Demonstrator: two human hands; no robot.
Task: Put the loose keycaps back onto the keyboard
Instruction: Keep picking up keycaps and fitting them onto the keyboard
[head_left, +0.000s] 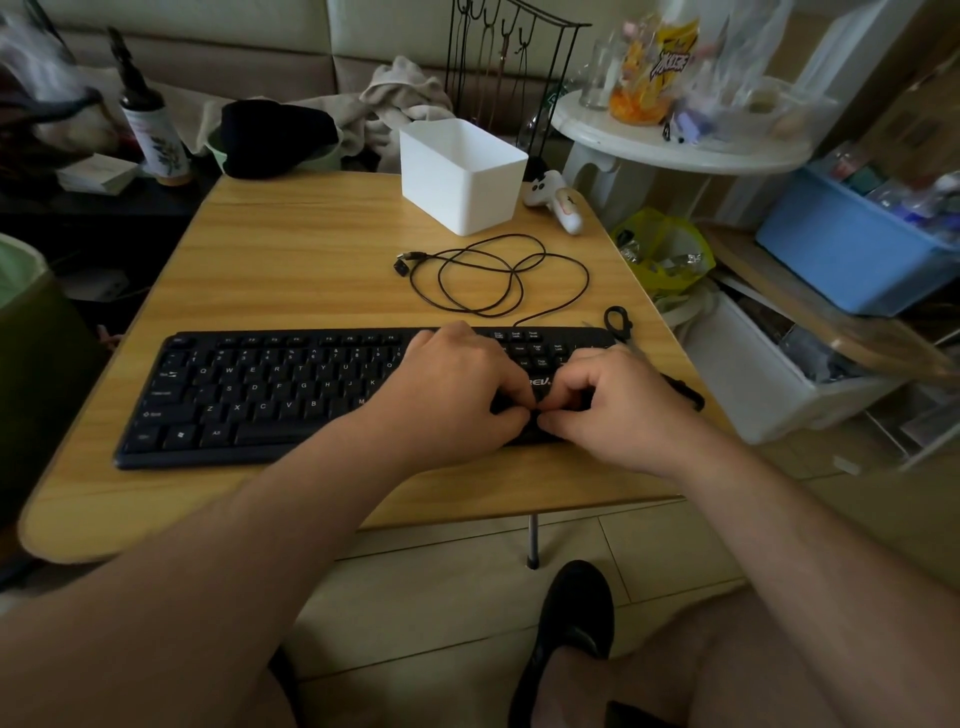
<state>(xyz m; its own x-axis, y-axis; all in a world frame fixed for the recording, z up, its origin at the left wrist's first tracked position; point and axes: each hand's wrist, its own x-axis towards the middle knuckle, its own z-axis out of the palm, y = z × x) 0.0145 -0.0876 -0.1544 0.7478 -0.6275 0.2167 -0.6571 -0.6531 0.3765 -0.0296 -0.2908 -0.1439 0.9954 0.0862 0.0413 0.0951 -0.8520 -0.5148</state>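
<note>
While both forearms enter from the bottom of the frame, the left hand (457, 384) and right hand (610, 402) meet at centre over the right part of the keyboard (260, 395), fingers curled narrow, thumbs touching. Any keycap beneath is hidden. Farther up, a cable (493, 275) lies coiled before a white bin (462, 174).

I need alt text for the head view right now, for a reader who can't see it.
Both bare hands, left hand and right hand, meet with fingertips pinched together over the right part of a black full-size keyboard on a light wooden table. Behind it lie a coiled black cable and a white rectangular plastic bin. Whether a keycap sits between the fingers cannot be seen.
</note>
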